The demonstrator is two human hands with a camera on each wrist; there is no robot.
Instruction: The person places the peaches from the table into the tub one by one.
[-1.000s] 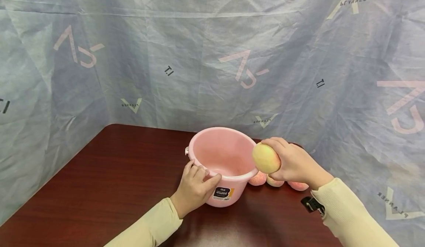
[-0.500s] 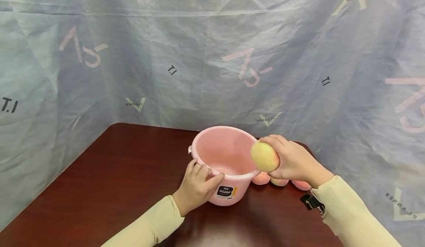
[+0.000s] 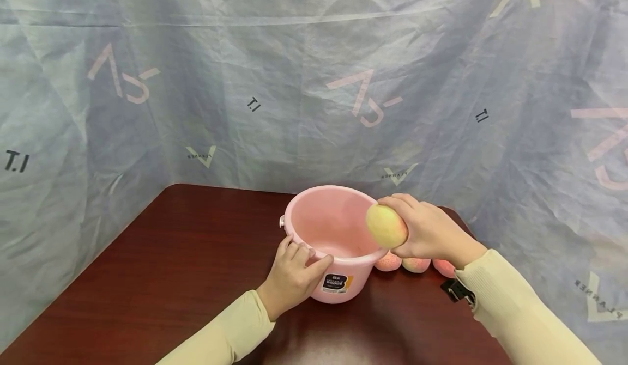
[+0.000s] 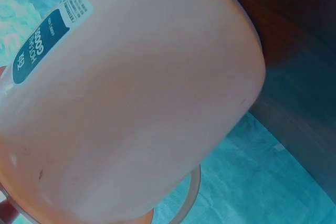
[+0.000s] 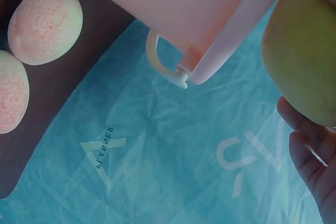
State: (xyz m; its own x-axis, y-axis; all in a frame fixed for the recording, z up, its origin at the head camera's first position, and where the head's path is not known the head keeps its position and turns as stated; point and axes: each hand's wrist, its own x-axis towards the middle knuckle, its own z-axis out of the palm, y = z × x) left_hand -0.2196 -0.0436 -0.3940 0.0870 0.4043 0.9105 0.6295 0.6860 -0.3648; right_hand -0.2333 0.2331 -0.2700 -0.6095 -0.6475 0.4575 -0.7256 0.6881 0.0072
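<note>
A pink bucket [image 3: 360, 272] stands upright on the table, and its visible inside holds nothing. My left hand [image 3: 294, 272] grips the near-left rim, thumb outside over the wall above the label [image 3: 337, 283]. In the left wrist view the bucket wall [image 4: 147, 93] covers most of the picture. My right hand [image 3: 427, 226] holds a yellow peach [image 3: 386, 226] with a reddish side, raised over the bucket's right rim. Fingers wrap the peach [image 5: 302, 51] in the right wrist view, where it is apart from the bucket.
Several pinkish peaches [image 3: 416, 265] lie on the dark red table [image 3: 162, 278] right of the bucket, partly hidden behind the right hand. The bucket's pale handle [image 5: 155, 59] hangs down outside its wall. A grey printed cloth [image 3: 275, 81] hangs around the table's back and sides.
My right hand has moved the peach slightly left and up, further over the bucket's rim. The left hand keeps its hold on the rim. The head view has shifted a little.
</note>
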